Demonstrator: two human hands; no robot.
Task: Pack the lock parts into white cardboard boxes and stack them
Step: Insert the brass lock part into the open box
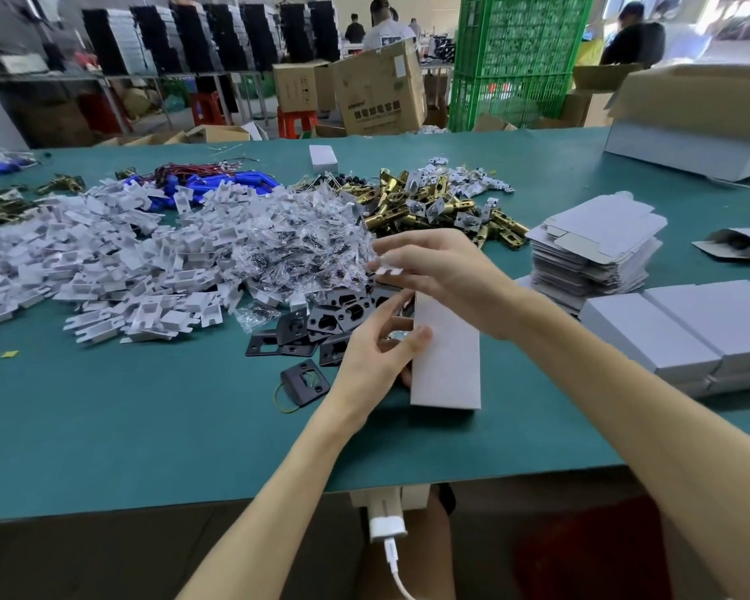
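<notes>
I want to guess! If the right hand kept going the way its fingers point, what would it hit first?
Probably the heap of clear plastic bags: the right hand, pinching a small white card piece, points left at it. Depth is unclear, so it might pass just above.

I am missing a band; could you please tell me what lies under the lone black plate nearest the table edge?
A thin yellowish loop pokes out from under the black plate; the part beneath it is covered.
</notes>
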